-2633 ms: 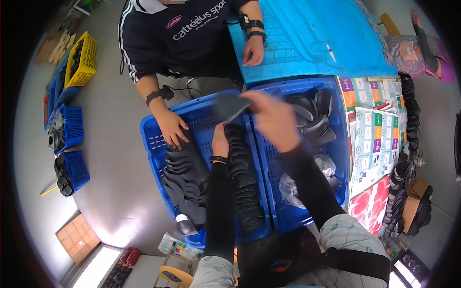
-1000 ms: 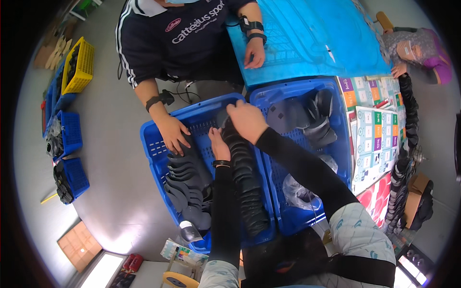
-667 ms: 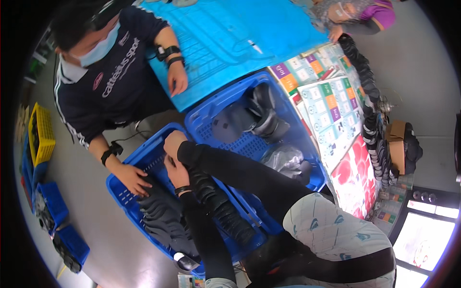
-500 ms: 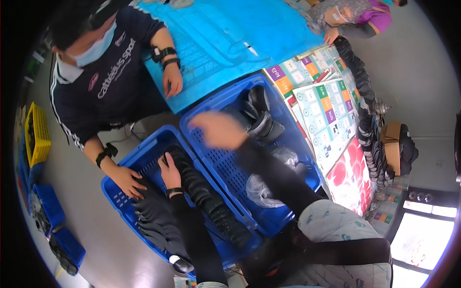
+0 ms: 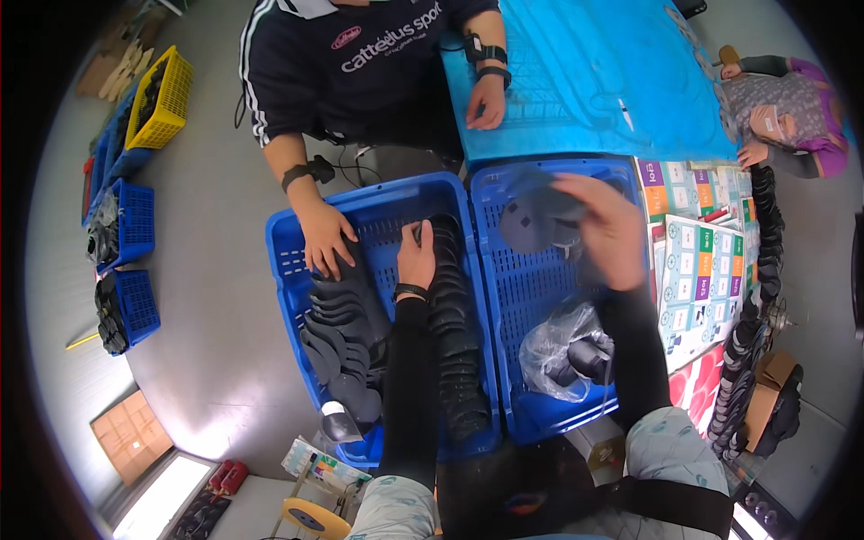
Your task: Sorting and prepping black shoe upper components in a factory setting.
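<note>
In the left blue basket (image 5: 286,297), my left hand (image 5: 417,261) is closed at the far end of a packed row of black curved pieces (image 5: 456,333), a dark edge between its thumb and fingers. My right hand (image 5: 614,232), smeared by motion, is over the right blue basket (image 5: 515,409). Its fingertips grip a blurred, rounded black piece (image 5: 529,220) with small dark squares on it. Below that hand, a clear plastic bag (image 5: 549,355) with black items lies in the basket. A co-worker's hand (image 5: 326,238) rests on a second row of black pieces (image 5: 337,310).
A co-worker (image 5: 360,81) stands across the baskets. Beyond the right basket is a blue-covered table (image 5: 576,81), with printed boards (image 5: 697,270) to its right. Another person (image 5: 783,112) is at the far right. Yellow (image 5: 160,99) and blue baskets (image 5: 135,225) stand on the left.
The view has swung left, so the baskets appear further right. My right hand now has a black piece in its fingers. My left hand stays at the end of its row.
</note>
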The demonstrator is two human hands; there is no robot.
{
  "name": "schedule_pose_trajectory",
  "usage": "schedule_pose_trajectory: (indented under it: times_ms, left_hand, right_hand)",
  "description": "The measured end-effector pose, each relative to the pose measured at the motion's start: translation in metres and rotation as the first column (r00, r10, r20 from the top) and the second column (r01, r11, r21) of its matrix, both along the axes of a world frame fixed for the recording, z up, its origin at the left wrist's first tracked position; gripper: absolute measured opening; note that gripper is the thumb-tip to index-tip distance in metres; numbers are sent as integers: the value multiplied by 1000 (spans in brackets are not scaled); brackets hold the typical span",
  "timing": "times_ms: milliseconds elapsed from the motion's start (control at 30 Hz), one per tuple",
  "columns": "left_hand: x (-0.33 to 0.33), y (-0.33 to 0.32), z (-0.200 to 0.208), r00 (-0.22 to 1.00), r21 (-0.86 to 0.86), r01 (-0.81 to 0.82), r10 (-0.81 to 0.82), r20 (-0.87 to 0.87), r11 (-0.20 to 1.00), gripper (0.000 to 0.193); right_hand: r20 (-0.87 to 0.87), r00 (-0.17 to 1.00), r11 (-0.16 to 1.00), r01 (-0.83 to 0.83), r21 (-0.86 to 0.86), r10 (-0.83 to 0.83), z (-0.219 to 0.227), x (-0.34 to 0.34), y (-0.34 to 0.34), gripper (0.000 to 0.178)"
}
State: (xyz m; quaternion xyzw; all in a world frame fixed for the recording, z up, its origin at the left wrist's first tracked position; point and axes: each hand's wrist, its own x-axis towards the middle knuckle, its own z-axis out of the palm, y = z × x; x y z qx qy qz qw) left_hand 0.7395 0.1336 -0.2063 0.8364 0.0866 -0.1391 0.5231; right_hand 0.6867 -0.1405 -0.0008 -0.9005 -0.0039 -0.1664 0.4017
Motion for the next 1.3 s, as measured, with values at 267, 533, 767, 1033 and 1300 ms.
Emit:
schedule_pose_trajectory:
  times_ms: [267, 533, 767, 1033, 1300]
  left_hand:
    - [0, -4, 6, 983, -35, -59, 52, -177, 998, 64]
    - [-4, 4, -14, 959, 62, -190, 172, 226, 980, 86]
    - [8, -26, 0, 963, -28, 54, -45, 267, 998, 43]
    - [12, -20, 3, 972, 4, 35, -35, 233, 999, 40]
    - [30, 6, -77, 709, 388, 138, -364, 604, 911, 38]
  right_hand:
    - [-355, 831, 791, -535, -297, 429, -114, 131, 114, 21]
    - [-376, 824, 808, -532, -253, 425, -163, 130, 142, 25]
    - [-481, 844, 954, -295, -46, 238, -154, 94, 117, 33]
    - [-247, 557, 585, 581, -566, -793, -161, -75, -84, 22]
    - [-662, 238, 703, 219, -676, -711, -226, -150, -145, 61]
